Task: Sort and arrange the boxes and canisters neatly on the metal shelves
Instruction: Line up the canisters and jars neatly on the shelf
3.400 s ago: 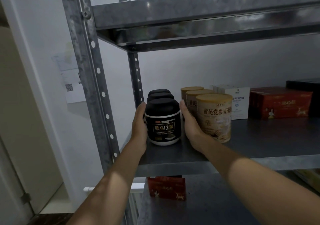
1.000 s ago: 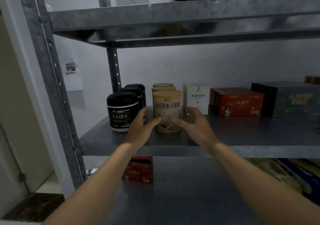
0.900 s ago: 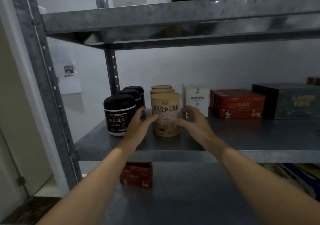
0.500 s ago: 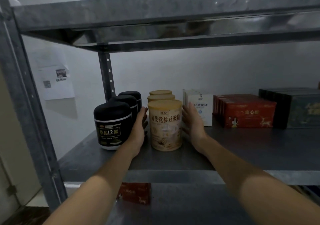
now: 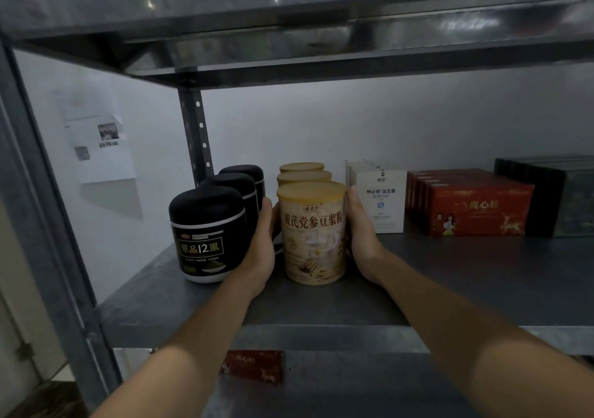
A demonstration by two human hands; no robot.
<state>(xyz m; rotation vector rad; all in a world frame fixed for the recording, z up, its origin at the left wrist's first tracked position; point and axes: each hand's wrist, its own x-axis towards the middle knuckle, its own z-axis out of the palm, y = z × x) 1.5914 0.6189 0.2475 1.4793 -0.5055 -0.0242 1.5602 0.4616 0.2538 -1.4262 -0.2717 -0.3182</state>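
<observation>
Grey metal shelf (image 5: 450, 289) before white wall. Black jars (image 5: 209, 234) filed at left. Left hand (image 5: 262, 247), fingers straight, pressing front soy-milk powder canister (image 5: 313, 234); right hand (image 5: 361, 237) flat against its other side. White boxes (image 5: 381, 202), red boxes (image 5: 475, 208), dark boxes (image 5: 559, 199) rightward.

White wall (image 5: 321, 122), taped notice (image 5: 99, 147), dim rm

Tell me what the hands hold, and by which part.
The front tan canister, pressed between both hands: left hand flat against its left side, right hand against its right side. It stands on the shelf.
</observation>
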